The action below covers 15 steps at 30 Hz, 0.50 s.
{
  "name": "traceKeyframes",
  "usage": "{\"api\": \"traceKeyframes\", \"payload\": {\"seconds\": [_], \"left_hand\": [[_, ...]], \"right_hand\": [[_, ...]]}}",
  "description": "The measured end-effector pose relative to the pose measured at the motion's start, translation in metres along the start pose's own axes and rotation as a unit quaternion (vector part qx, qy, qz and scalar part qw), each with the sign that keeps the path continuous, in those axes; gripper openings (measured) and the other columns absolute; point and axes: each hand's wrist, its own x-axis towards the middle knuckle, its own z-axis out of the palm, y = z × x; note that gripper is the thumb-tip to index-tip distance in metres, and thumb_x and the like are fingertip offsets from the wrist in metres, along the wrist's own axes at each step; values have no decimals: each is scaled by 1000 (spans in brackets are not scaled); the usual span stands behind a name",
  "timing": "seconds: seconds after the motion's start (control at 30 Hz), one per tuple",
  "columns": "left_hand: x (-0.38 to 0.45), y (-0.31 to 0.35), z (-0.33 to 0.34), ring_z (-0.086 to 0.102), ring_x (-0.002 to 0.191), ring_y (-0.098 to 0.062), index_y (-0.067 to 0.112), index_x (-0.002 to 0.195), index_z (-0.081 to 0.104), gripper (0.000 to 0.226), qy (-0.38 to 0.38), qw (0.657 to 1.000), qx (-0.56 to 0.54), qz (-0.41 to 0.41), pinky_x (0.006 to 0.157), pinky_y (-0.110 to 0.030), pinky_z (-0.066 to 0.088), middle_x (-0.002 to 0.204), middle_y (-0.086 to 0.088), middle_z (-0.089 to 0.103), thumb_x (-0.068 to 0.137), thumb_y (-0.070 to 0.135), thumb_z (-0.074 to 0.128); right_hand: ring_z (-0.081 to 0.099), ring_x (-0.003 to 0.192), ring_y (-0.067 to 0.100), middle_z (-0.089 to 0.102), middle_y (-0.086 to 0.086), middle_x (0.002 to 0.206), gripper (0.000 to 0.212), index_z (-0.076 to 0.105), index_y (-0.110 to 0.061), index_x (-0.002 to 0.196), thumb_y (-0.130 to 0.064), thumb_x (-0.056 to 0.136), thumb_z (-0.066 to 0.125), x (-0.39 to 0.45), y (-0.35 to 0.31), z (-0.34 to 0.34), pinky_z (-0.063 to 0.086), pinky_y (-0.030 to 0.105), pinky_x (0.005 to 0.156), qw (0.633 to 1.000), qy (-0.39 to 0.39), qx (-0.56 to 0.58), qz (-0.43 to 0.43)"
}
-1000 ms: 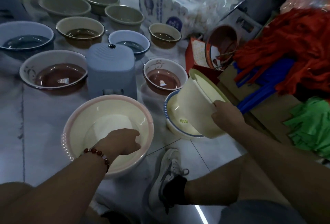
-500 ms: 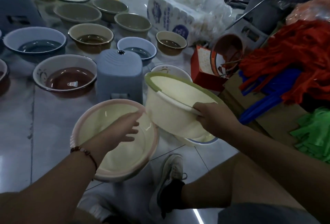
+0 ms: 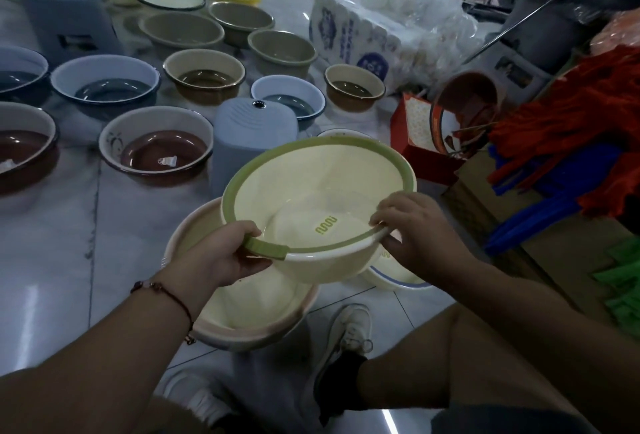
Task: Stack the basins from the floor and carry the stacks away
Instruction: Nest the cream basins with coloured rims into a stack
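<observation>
A cream basin with a green rim (image 3: 311,191) hangs in the air, upright, above a larger cream basin with a pink rim (image 3: 242,312) on the floor. My left hand (image 3: 225,253) grips the green rim at its near left, thumb over the edge. My right hand (image 3: 412,226) pinches the same rim at its near right. A blue-rimmed cream basin (image 3: 398,278) sits on the floor under my right wrist, mostly hidden. Several more basins lie on the tiles beyond, among them a brown-bottomed one (image 3: 156,153) and a blue one (image 3: 104,84).
A grey-blue plastic stool (image 3: 252,136) stands just behind the held basin, a second stool (image 3: 65,14) at the far left. A red box (image 3: 415,143), cardboard, red and blue goods crowd the right. A white wrapped bundle (image 3: 363,42) lies behind. My shoe (image 3: 346,340) is near the pink-rimmed basin.
The green-rimmed basin moved left from over the blue-rimmed one and turned upright over the pink-rimmed basin. My left hand left the pink-rimmed basin and took hold of the green rim.
</observation>
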Motion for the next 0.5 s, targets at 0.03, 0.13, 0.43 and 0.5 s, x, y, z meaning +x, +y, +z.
{"api": "traceKeyframes", "payload": {"seconds": [0.03, 0.13, 0.43, 0.5], "left_hand": [[-1, 0, -2, 61, 73, -26, 6, 100, 51, 10, 9, 1000, -8, -1, 45, -37, 58, 86, -14, 58, 91, 2, 49], [-2, 0, -12, 56, 70, -31, 2, 95, 48, 7, 34, 999, -10, -10, 32, -27, 49, 86, -16, 54, 90, -1, 46], [7, -10, -67, 59, 73, -26, 3, 120, 48, 33, 102, 994, -10, 23, 42, -25, 55, 89, -14, 56, 87, 2, 53], [10, -15, -79, 58, 71, -23, 2, 121, 50, 33, 113, 993, -16, 33, 48, -28, 58, 88, -14, 56, 89, 1, 55]], "right_hand": [[45, 126, 19, 57, -3, 130, 48, 63, -33, 120, -35, 75, 79, 2, 3, 1, 39, 47, 106, 997, -32, 40, 61], [33, 133, 18, 32, -7, 146, 89, 34, -36, 146, -33, 71, 83, 17, 5, 0, 38, 43, 104, 904, -103, 331, 252], [64, 89, 26, 63, 11, 105, 26, 59, -12, 116, -28, 95, 59, 62, -14, 66, 57, 38, 75, 590, -76, 655, 466], [63, 87, 25, 64, 12, 104, 23, 58, -8, 117, -16, 95, 58, 72, -29, 89, 55, 36, 70, 631, -75, 603, 482]]}}
